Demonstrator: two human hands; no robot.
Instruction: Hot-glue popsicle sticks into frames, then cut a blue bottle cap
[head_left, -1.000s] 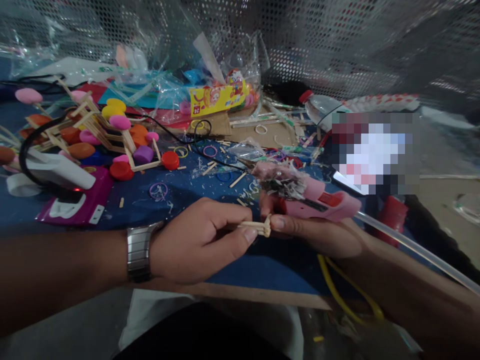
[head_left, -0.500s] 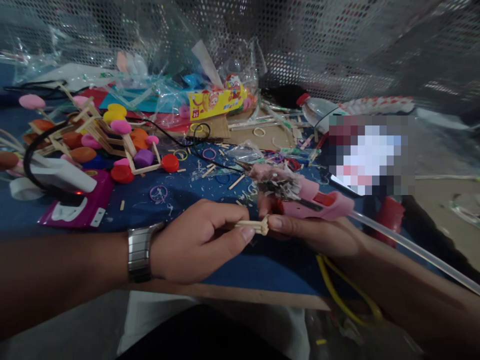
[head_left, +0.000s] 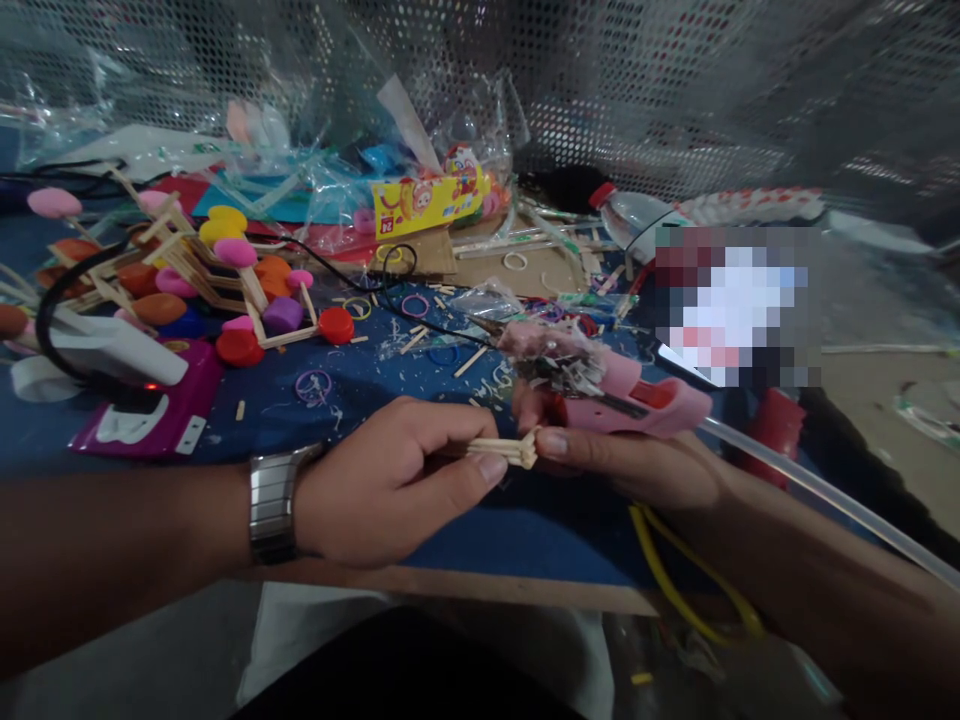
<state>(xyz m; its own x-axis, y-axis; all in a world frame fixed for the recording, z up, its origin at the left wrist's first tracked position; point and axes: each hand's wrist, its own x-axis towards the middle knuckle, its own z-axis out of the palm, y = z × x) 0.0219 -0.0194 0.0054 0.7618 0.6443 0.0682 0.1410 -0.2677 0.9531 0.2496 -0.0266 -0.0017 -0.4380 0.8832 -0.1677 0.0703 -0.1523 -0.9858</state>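
Between the thumb and curled fingers of my left hand is a small bundle of wooden sticks, its right end showing a pale joint. My right hand is closed around a pink hot glue gun, whose metal nozzle points left. A long clear glue stick runs out of the gun's back, above my right forearm. The right thumb tip is at the jointed end of the bundle; the other right fingers are mostly hidden behind the gun.
Left stands a stick model with coloured foam pieces, behind a purple power strip with a white plug. Across the blue table lie rubber bands, stick scraps and a black cord. A phone, plastic bottle and plastic bags lie farther back.
The whole view has shifted slightly, with the table things a little farther left. Both hands keep their hold on the sticks and the glue gun.
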